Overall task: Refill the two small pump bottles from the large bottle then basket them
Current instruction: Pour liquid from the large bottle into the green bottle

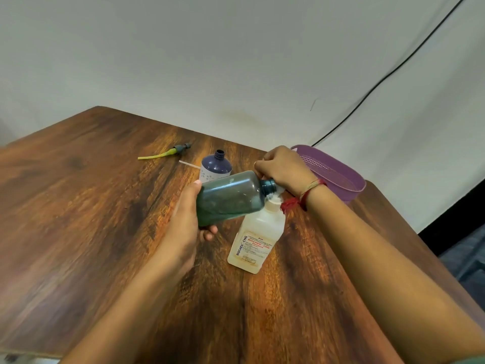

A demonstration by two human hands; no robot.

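Left hand (183,227) has its fingers wrapped round the base of the teal bottle (231,200), tipped almost flat, its open neck right over the white top of the clear bottle (258,237) standing on the counter (105,206). Right hand (284,169) sits curled at that neck, and I cannot tell whether its fingers grip the neck or something small. Here is the risk: two narrow mouths, no funnel, one slip of the angle and liquid runs down the clear bottle's shoulder onto the wood. That bottle is light and tall, so a nudge from the wrist could topple it. Smooth translucent plastic all round: the teal one rounded, the clear one squarish with a red-lettered label. Behind, a dark purple bottle (216,166) stands uncapped. A pump head (178,149) with a yellow-green tube lies loose, and the perforated purple basket (338,177) waits at the right
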